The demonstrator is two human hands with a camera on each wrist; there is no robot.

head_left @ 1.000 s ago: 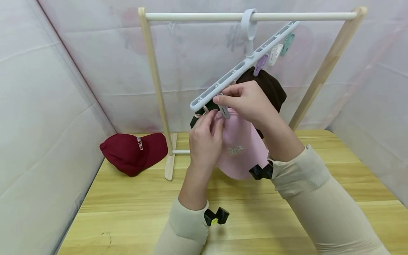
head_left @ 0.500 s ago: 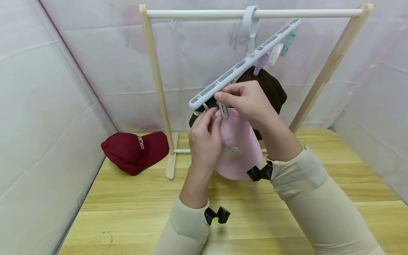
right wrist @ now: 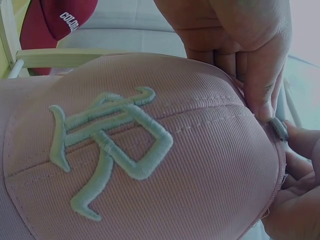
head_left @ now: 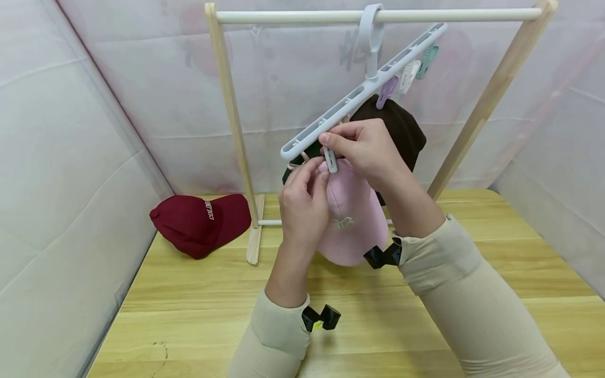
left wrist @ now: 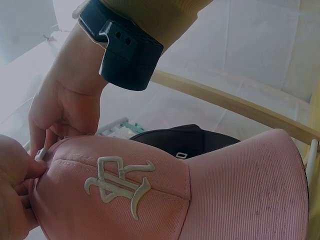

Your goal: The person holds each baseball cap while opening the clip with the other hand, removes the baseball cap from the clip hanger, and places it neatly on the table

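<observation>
Head view: a pink cap (head_left: 352,220) hangs below the low end of a tilted white clip hanger (head_left: 359,94), which hooks over the white rail (head_left: 293,17) of a wooden rack (head_left: 231,115) standing on the table (head_left: 198,310). The left hand (head_left: 302,202) holds the cap's upper edge, fingers curled and pinched on the fabric. The right hand (head_left: 366,149) is just above it, thumb and forefinger clamped on a grey clip (head_left: 331,160) that hangs from the hanger and sits at the cap's top edge. Whether the clip has bitten onto the fabric cannot be told from this view.

Only this view shows the surroundings: a dark brown cap (head_left: 402,128) hanging behind the right hand from a lilac clip (head_left: 386,90), further pale clips (head_left: 418,65) toward the hanger's high end, a dark green item partly hidden behind the left hand, and a maroon cap (head_left: 200,223) lying on the table left of the rack's foot. Both forearms wear beige sleeves (head_left: 454,283) with black wrist devices (head_left: 383,256).

Left wrist view: the pink cap's front panel fills the lower frame, with a pale embroidered emblem (left wrist: 117,185) not legible from the head. The left fingers (left wrist: 15,175) pinch the rim at the left edge; the right hand descends to the same spot. The dark cap shows behind.

Right wrist view: the emblem appears at close range, and the grey clip's tip (right wrist: 279,127) lies against the cap's rim between left fingers above and right fingers (right wrist: 300,145) beside it. The maroon cap shows in the top-left corner.
</observation>
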